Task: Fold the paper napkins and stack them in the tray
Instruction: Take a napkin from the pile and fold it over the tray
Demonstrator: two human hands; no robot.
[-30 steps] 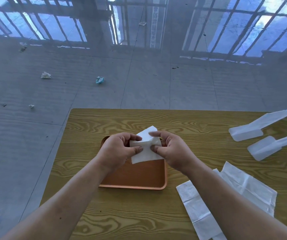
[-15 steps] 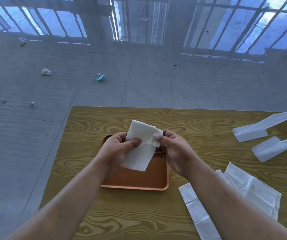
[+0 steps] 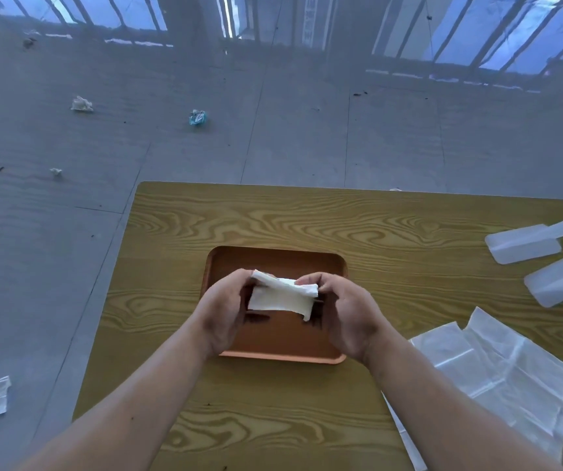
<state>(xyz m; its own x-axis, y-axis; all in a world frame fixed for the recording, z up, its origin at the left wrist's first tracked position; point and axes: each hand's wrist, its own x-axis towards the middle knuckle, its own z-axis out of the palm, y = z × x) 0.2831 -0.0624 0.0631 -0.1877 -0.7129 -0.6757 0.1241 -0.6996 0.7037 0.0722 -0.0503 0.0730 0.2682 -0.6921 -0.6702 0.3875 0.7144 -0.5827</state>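
Nearest to us, both bare forearms reach forward over the wood-grain table [image 3: 273,219]. At the near right of the table lie unfolded paper napkins [image 3: 504,375], spread flat and overlapping, their near edge running off the bottom of the view.

A little farther in, at the middle of the table, sits the brown tray [image 3: 273,258]. Our left hand [image 3: 222,311] and right hand [image 3: 348,314] are raised over it, and between them we hold a folded napkin [image 3: 281,297]. The left hand pinches the napkin's left end between thumb and fingers; the right hand pinches its right end the same way. The napkin hangs as a short white band, its top edge stretched between the two pinches and its lower right corner drooping. It casts a shadow on the tray floor, so we take it to be held above the tray, not resting in it. The visible tray floor is bare.

Farther right, near the table's edge, two white plastic pieces [image 3: 524,244] lie side by side.

Beyond the table's far edge, the grey floor [image 3: 273,130] carries scattered paper scraps [image 3: 81,104], with window bars at the far end.
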